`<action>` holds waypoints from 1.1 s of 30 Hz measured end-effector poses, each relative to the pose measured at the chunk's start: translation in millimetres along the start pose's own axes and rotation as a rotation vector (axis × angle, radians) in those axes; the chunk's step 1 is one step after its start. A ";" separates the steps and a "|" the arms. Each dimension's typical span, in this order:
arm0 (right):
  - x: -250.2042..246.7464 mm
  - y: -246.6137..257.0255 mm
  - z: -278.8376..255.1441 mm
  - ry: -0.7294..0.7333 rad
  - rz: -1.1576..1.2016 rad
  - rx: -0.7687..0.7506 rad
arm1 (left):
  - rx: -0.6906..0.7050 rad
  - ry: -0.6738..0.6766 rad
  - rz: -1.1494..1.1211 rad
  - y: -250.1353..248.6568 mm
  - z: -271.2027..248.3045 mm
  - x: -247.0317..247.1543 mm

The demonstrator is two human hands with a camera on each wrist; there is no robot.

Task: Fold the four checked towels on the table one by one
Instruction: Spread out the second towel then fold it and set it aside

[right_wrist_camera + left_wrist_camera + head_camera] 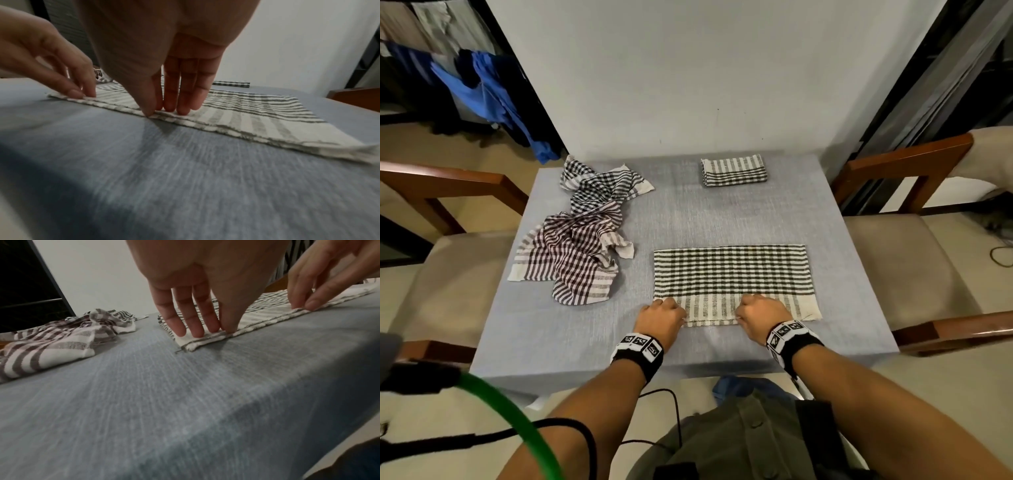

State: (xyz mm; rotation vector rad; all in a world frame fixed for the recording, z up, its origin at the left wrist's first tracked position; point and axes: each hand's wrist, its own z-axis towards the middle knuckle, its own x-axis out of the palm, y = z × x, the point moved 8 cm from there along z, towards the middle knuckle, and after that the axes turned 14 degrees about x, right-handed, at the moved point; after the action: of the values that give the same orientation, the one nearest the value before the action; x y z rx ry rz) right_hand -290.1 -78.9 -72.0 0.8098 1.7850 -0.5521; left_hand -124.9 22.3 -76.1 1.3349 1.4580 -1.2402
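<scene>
A green-and-white checked towel [732, 277] lies flat and doubled over at the near right of the table [585, 335]. My left hand [661, 317] pinches its near left corner, fingers on top and thumb at the edge [205, 331]. My right hand [760, 313] pinches the same near edge about midway along [164, 110]. A folded checked towel [734, 170] sits at the back right. Two crumpled towels lie on the left: a black-checked one [599, 186] at the back and a maroon-checked one [571, 257] nearer.
Wooden chairs with beige seats flank the table, one on the left [448, 185] and one on the right [904, 164]. A white wall rises right behind the table. Blue clothes [493, 99] hang at the back left. Bare tablecloth separates the flat towel from the folded one.
</scene>
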 end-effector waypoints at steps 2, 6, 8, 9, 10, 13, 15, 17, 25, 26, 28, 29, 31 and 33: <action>0.6 0.4 -0.6 0.002 -0.038 -0.030 | 0.025 0.009 0.031 -2.1 -1.0 -0.4; 1.0 3.0 -2.8 -0.013 -0.104 -0.058 | 0.056 0.057 0.104 -5.0 -1.3 2.0; 2.0 5.1 -4.3 -0.012 -0.115 -0.063 | 0.057 0.064 0.107 -5.4 0.6 4.3; 2.5 5.8 -4.8 -0.014 -0.112 -0.064 | 0.058 0.059 0.100 -5.8 1.5 5.3; 2.7 5.8 -5.4 -0.021 -0.104 -0.060 | 0.053 0.047 0.085 -6.4 1.8 5.2; 4.9 4.0 -7.7 -0.045 -0.046 -0.029 | 0.031 -0.005 0.041 -5.9 -2.1 0.5; 7.4 2.9 -10.5 -0.066 -0.022 -0.019 | 0.048 -0.048 0.028 -6.9 -7.3 -2.0; 9.9 2.4 -13.8 -0.089 -0.034 -0.021 | 0.073 -0.084 0.048 -8.1 -13.1 0.3; 12.0 2.1 -17.6 -0.093 -0.009 0.019 | 0.038 -0.046 0.081 -9.2 -27.1 14.3; 12.5 2.1 -17.6 -0.090 -0.003 0.020 | 0.037 -0.050 0.078 -8.9 -26.6 13.1; 10.4 1.8 -18.0 -0.088 0.029 0.039 | 0.039 -0.049 0.078 -7.2 -24.7 10.9; 8.8 1.3 -18.0 -0.082 0.045 0.061 | 0.039 -0.038 0.082 -6.1 -23.6 10.2; 6.6 1.2 -18.2 -0.060 0.058 0.109 | 0.038 0.010 0.080 -5.6 -21.5 10.4; 4.6 2.2 -18.1 -0.038 0.069 0.141 | 0.041 0.036 0.074 -5.4 -20.1 10.7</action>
State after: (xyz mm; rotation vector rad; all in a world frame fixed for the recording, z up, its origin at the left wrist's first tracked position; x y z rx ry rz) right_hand -300.8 -63.6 -70.1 0.9481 1.6914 -0.6497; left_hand -130.5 44.4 -81.4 1.4328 1.4017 -1.2099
